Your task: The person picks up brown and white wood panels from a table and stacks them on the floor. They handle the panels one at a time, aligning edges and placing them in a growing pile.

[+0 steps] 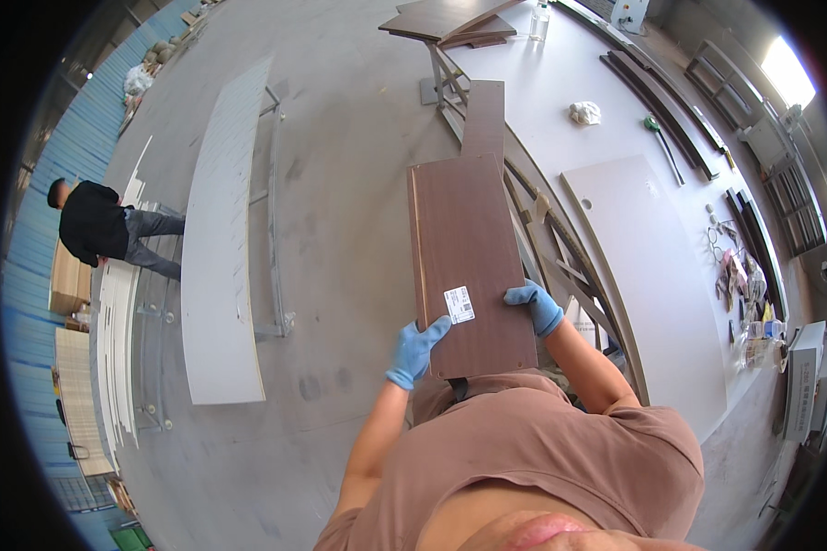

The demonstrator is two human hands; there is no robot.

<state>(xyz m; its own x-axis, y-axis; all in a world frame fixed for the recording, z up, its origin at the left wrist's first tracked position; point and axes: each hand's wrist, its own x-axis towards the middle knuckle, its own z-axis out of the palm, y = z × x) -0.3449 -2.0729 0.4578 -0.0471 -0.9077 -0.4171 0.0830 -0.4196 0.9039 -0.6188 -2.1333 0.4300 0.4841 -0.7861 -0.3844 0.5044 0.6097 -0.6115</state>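
A dark brown wood-grain panel [468,241] is held out in front of my body, its long sides pointing away from me. My left hand [417,350], in a blue glove, grips its left edge with the thumb on top. On the right edge, my right hand [537,308] has the same kind of hold, also gloved in blue. A white printed label [460,305] lies on the face close to my left thumb. Beyond the panel's far end shows a narrower brown board [484,120]; whether the two touch cannot be seen. The fingers beneath the panel are hidden.
At my right, a white worktable [544,82] carries a large pale panel [651,268], a tape measure [652,125] and dark strips [661,113]. Brown boards [448,19] stack at its far end. Leftward stand a long white panel [224,241] on a rack and a person [100,220].
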